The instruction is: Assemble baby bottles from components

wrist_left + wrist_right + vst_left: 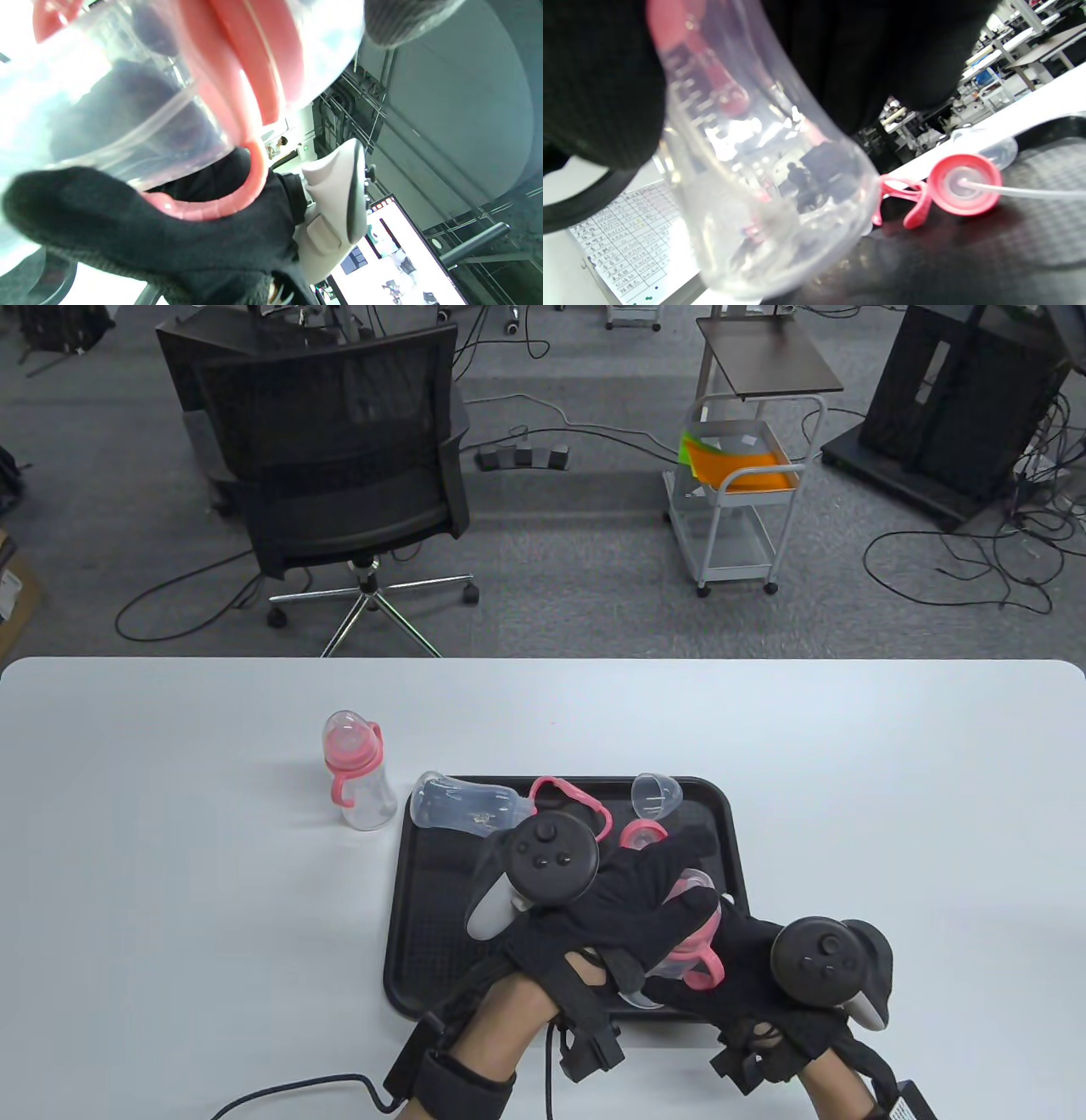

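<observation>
Left hand [653, 899]: fingers wrapped over the top of a clear bottle with pink handles [691, 963], held above the black tray [407, 933]. Right hand [755, 967]: clasps the same bottle's body from beneath. Tray also holds empty bottle [467, 808], pink collar [642, 836], clear cap [656, 795].

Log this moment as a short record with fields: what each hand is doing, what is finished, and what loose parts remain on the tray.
left hand: grips the clear bottle with pink handles over the tray
right hand: holds the same bottle at its lower part
finished: capped clear baby bottle with pink collar, upright on the white table, left of the tray
black plastic tray: clear empty bottle body lying down, pink handle ring, clear dome cap, pink screw collar with straw
</observation>
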`<state>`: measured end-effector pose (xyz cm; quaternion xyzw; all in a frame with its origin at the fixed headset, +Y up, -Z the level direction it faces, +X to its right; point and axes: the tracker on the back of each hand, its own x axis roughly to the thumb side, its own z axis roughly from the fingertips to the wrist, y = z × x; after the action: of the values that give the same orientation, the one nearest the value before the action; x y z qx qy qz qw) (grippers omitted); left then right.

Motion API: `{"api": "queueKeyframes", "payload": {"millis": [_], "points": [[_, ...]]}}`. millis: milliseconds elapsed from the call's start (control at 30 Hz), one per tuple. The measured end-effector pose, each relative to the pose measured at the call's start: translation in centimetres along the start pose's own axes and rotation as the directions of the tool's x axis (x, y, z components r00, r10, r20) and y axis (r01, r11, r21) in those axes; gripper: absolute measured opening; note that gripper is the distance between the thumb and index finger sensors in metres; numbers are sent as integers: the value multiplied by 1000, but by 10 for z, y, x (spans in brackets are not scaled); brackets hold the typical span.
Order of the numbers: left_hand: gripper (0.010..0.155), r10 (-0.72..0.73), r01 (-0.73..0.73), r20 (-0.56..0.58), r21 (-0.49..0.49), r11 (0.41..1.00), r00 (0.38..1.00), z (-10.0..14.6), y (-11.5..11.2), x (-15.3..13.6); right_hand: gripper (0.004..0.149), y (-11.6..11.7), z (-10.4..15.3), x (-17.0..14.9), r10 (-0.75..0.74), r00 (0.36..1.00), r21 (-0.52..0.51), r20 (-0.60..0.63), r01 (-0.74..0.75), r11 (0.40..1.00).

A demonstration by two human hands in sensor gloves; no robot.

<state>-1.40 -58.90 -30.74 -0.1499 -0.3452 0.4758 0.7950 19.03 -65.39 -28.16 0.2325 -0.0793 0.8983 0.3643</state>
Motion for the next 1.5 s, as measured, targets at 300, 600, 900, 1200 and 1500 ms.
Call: {"api": "queueKeyframes", "payload": {"millis": [300, 600, 900, 1200, 1500], "points": [[73, -16, 16, 15, 32, 999, 1000, 0, -3, -3, 91, 0, -2, -7, 6, 1000, -4, -5, -6, 1000], [90, -38, 40, -14, 252, 967, 999, 36, 20, -16, 91, -24, -7, -24, -20, 996, -146, -90, 7, 989], [90, -413, 525, -359, 317, 790, 837, 81, 44, -74, 91, -66, -26, -72, -80, 949, -320, -304, -23, 947], [89, -470, 628, -481, 244, 739, 740, 96, 47, -114, 92, -85, -49, -141, -158, 854, -380, -495, -49, 924], [89, -462, 629, -509, 223, 745, 727, 100, 46, -121, 91, -65, -76, -202, -106, 753, -293, -649, -119, 949]]}}
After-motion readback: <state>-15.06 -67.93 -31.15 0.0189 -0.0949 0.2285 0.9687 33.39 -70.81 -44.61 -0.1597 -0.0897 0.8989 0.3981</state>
